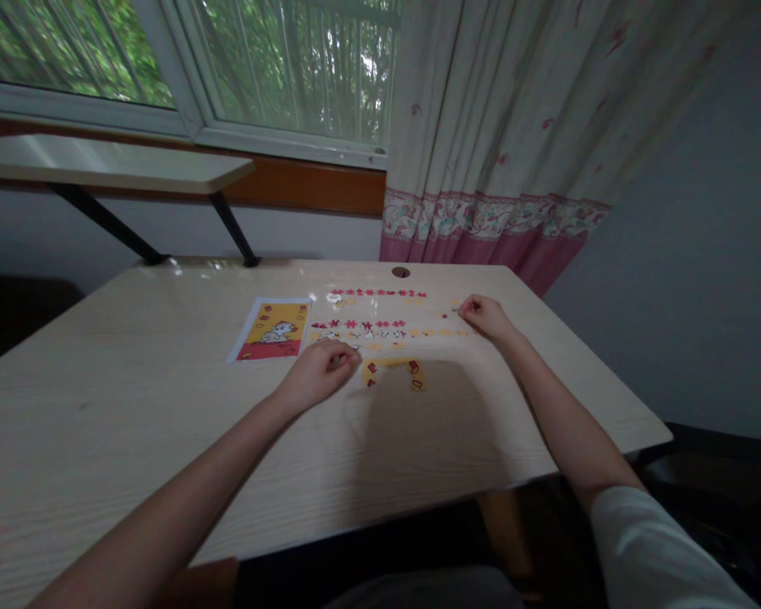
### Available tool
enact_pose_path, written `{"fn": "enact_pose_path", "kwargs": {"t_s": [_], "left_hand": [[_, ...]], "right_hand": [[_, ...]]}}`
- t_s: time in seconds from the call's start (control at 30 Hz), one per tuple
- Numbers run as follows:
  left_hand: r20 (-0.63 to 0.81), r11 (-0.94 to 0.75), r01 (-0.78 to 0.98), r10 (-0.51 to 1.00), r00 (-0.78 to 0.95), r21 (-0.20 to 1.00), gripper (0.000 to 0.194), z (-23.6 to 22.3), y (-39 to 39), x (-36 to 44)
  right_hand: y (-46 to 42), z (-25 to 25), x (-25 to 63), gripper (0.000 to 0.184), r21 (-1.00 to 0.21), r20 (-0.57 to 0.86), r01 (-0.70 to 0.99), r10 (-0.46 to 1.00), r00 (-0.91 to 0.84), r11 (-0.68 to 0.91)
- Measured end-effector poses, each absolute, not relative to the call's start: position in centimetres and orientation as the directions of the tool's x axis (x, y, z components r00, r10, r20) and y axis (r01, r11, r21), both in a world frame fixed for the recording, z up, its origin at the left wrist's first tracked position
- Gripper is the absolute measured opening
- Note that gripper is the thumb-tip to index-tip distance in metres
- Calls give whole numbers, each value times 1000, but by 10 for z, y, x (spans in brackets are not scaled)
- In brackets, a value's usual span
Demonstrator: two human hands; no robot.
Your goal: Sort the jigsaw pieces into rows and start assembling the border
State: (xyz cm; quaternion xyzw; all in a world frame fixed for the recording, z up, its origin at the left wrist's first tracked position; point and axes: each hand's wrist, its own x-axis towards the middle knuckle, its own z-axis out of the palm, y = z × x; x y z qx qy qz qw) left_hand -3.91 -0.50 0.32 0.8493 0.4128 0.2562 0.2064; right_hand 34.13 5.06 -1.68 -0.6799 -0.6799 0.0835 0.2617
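Observation:
My right hand (pixel 484 316) is closed in a pinch at the right end of the rows, with what looks like a small jigsaw puzzle piece (pixel 455 310) at its fingertips. My left hand (pixel 320 370) is curled, thumb against fingers, low over the table beside the partly joined puzzle (pixel 393 362). Whatever it may hold is too small to make out. The joined part is a yellow strip with red shapes and short sides. Loose red pieces (pixel 351 325) lie in rows behind it, along with yellow and white pieces (pixel 380 335). The left hand hides some of them.
A picture sheet (pixel 279 328) showing a white cartoon animal on yellow and red lies left of the pieces. The pale wooden table (pixel 165 406) has a round cable hole (pixel 401 272) at the back. A raised shelf (pixel 114 165) stands back left, and a curtain (pixel 482 152) hangs behind.

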Motion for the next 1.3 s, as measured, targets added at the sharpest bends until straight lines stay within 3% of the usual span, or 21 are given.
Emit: {"fn": "enact_pose_path", "kwargs": {"t_s": [0.17, 0.37, 0.57, 0.77, 0.9, 0.97, 1.07, 1.17, 1.3], "left_hand": [[271, -581, 591, 802, 532, 560, 21, 3, -5, -39], [263, -571, 579, 806, 531, 582, 20, -1, -4, -39], [254, -562, 590, 813, 525, 579, 19, 1, -5, -39], [250, -566, 593, 810, 531, 573, 20, 1, -5, -39], [256, -567, 586, 809, 530, 579, 19, 3, -6, -38], [261, -565, 584, 811, 524, 583, 19, 4, -7, -37], [266, -559, 571, 814, 517, 602, 19, 5, -10, -35], [254, -537, 541, 821, 511, 647, 18, 7, -14, -31], [226, -524, 485, 807, 546, 700, 20, 11, -19, -27]], "right_hand": [[48, -13, 329, 14, -447, 275, 886, 961, 3, 125], [48, -13, 334, 25, -405, 302, 906, 953, 7, 122], [51, -11, 325, 27, -276, 274, 923, 942, -193, 269], [52, -9, 325, 23, -167, 232, 973, 965, -121, 162], [49, -7, 322, 24, -169, 259, 976, 962, -88, 135], [45, -5, 314, 25, -213, 273, 967, 959, -80, 142], [35, 0, 290, 28, -445, 296, 878, 954, -39, 174], [17, 5, 252, 24, -694, 260, 673, 961, -97, 255], [-11, 5, 202, 24, -881, 160, 407, 961, -225, 242]]}}
